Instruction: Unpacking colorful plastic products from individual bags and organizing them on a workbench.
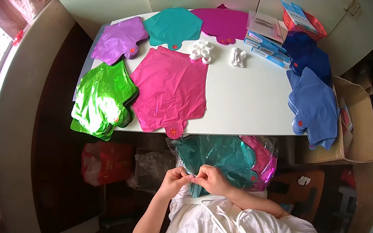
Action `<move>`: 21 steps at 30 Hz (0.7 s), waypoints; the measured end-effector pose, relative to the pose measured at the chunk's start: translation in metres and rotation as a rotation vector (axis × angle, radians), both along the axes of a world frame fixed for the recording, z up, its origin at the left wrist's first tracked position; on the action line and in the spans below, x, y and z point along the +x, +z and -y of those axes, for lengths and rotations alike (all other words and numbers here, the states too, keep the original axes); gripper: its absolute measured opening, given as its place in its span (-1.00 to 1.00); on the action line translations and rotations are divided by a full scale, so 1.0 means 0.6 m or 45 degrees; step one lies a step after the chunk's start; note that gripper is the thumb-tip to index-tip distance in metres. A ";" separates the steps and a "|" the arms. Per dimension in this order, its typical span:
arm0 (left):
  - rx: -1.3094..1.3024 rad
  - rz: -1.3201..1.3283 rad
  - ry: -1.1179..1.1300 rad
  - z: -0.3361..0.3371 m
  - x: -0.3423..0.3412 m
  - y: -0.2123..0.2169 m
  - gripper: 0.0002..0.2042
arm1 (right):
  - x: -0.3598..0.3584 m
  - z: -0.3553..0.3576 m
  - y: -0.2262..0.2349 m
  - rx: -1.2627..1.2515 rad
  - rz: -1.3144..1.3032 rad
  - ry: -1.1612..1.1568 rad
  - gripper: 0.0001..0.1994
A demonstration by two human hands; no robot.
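Close together over my lap, my left hand (176, 181) and my right hand (212, 180) meet with thumbs and fingers pinched. Whatever is between the fingertips is too small to make out. Just beyond the hands lies a stack of flat teal foil balloons (219, 153) in clear plastic, partly covered by my right hand. Shiny pink foil (265, 155) shows at its right side. On the table in front, a flat pink foil balloon stack (172, 87) reaches over the near edge, and a glossy green foil stack (103, 98) lies left of it.
The white table (243, 102) also bears purple foil balloons (117, 40), white ribbon rolls (201, 51), a white bundle (237, 57) and blue-white boxes (266, 50). Blue foil balloons (314, 106) hang beside a cardboard box (359, 125) at right. A red bag (108, 163) sits below the table.
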State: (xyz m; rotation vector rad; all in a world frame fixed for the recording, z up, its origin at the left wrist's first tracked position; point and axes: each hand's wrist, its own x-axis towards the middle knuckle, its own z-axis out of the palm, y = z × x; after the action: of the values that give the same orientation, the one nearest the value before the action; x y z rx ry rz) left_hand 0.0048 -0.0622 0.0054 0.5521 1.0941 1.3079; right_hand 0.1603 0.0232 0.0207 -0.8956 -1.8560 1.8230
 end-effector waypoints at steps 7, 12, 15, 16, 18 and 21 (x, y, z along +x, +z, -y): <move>0.128 -0.105 0.063 0.005 0.007 -0.014 -0.77 | 0.003 0.008 0.013 0.066 -0.065 -0.043 -0.74; 0.180 -0.091 0.043 0.012 0.009 -0.034 -0.77 | 0.010 0.009 0.017 -0.006 -0.108 -0.013 -0.76; 0.162 -0.151 0.080 0.010 0.014 -0.031 -0.75 | 0.015 0.011 0.016 -0.049 -0.112 -0.035 -0.78; 0.172 -0.189 0.073 0.011 0.013 -0.031 -0.75 | 0.015 0.012 0.015 -0.025 -0.111 -0.035 -0.78; 0.195 -0.267 0.059 0.013 0.010 -0.032 -0.74 | 0.014 0.014 0.013 0.026 -0.111 -0.037 -0.77; 0.087 -0.142 -0.024 0.019 0.003 -0.022 -0.79 | 0.013 0.009 0.008 -0.084 -0.063 0.053 -0.78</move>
State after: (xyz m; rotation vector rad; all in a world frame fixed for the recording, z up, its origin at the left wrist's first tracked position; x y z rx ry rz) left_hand 0.0067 -0.0738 -0.0081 0.6919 1.1355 1.3144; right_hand 0.1684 0.0180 0.0254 -0.8322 -1.8066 1.9236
